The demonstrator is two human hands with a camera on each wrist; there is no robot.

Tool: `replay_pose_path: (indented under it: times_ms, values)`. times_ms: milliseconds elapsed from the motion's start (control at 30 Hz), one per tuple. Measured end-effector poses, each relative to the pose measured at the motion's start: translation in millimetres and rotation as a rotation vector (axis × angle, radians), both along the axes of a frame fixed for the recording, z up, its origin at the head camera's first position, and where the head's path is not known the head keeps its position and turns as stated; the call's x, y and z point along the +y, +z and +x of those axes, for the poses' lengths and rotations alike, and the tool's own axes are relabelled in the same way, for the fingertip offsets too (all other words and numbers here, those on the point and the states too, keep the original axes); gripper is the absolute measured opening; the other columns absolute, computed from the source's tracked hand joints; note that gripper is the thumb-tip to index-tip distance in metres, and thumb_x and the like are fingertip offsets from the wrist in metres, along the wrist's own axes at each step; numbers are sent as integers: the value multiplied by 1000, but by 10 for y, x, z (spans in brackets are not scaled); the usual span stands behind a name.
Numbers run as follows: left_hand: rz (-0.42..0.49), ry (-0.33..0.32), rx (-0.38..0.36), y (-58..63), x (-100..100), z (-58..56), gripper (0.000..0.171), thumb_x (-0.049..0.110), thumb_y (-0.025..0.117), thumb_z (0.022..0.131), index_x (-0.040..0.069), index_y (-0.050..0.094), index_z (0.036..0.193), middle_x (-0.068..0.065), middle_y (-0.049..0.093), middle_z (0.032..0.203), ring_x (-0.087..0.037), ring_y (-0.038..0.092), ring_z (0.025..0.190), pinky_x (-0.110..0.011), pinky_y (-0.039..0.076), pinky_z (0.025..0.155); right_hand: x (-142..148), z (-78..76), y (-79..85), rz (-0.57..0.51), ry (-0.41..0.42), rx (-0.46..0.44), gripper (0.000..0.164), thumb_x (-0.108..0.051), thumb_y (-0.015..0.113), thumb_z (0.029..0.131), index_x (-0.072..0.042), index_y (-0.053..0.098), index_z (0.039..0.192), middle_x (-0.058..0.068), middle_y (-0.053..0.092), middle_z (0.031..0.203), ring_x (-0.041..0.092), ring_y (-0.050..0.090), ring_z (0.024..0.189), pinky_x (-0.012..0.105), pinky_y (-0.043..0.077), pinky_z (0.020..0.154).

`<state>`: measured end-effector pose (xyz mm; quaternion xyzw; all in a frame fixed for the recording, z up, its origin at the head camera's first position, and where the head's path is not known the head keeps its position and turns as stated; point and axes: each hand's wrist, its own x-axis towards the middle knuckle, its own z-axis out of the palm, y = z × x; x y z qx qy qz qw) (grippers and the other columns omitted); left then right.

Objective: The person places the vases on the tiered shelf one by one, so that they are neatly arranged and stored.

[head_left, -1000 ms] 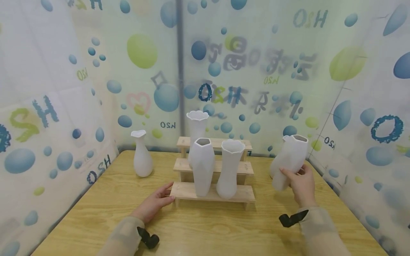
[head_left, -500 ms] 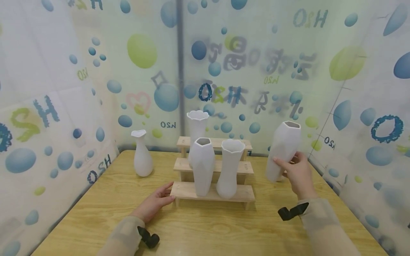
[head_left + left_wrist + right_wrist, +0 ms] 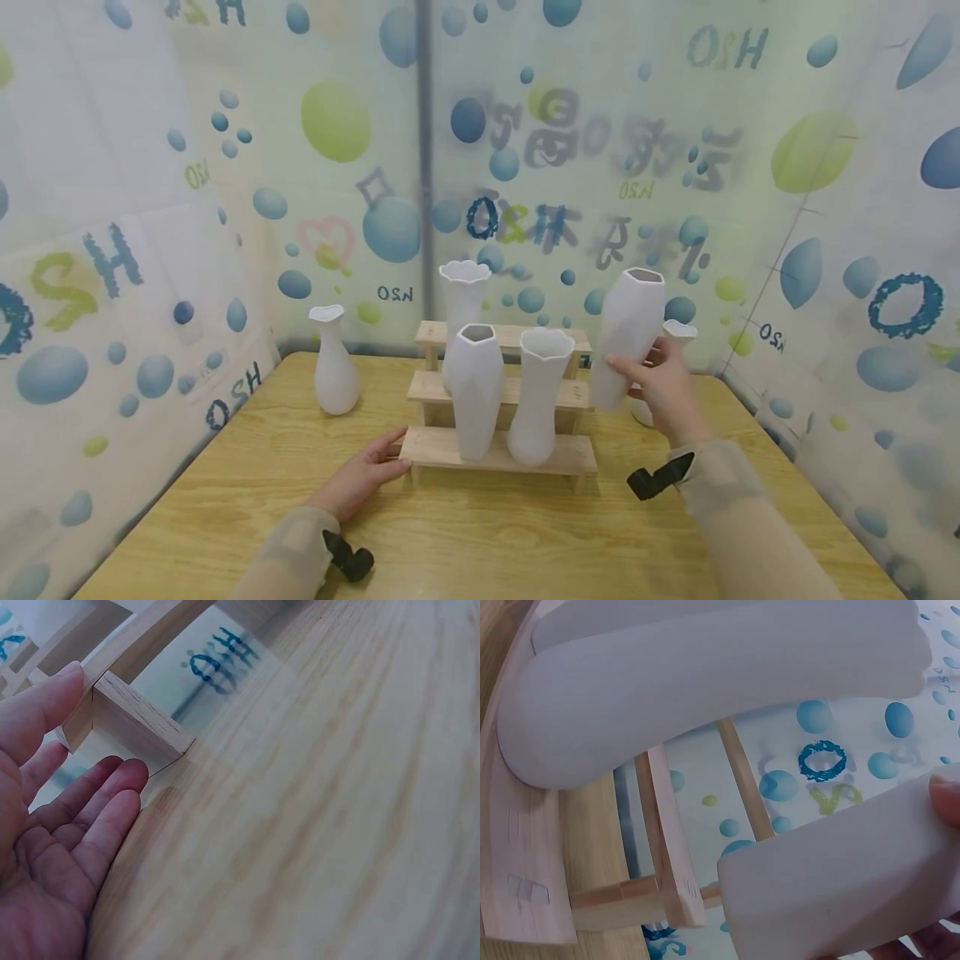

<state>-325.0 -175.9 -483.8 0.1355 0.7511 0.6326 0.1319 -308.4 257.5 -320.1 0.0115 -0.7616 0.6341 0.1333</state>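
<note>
So the right hand (image 3: 667, 392) has its fingers wrapped round a faceted white vase (image 3: 630, 317), thumb on the near side. It's tipped with its mouth leaning right, held up off the surface (image 3: 480, 542) just beside the right end of a three-step wooden stand (image 3: 576, 452). Can't tell if the base touches the stand.

Left hand (image 3: 362, 475) grips the left end of the bottom step, thumb at the front corner and index finger at the back one, other fingers loosely bent.

On that bottom step you've got another faceted vase (image 3: 478, 392) and, right of it, a flared wavy-rim vase (image 3: 542, 396), both upright. A scalloped-rim vase (image 3: 465, 293) stands behind them, base hidden. Over toward the surface's back left corner there's an upright slim-necked vase (image 3: 336, 375), and near the back right corner a wavy-mouthed vase (image 3: 679, 330), mostly hidden behind the right hand.
</note>
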Motion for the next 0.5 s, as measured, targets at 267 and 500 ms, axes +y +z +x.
replay_pose_path:
  times_ms: [267,500]
  values:
    - [5,-4,-5,-3,-1,1,74,28,64,93,12,24,153,-17,45,138,-30,43,125,-55,26,108,-159,-127,5,-30,47,-16,82,-32,75,85,-3,24,142,21,39,138,36,42,123,56,43,94]
    - [-1,14,-10,11,1,17,74,30,65,93,13,26,153,-17,46,138,-30,43,125,-55,28,107,-259,-224,-2,-29,66,-25,79,-31,75,85,-4,27,142,19,41,135,33,45,118,49,46,90]
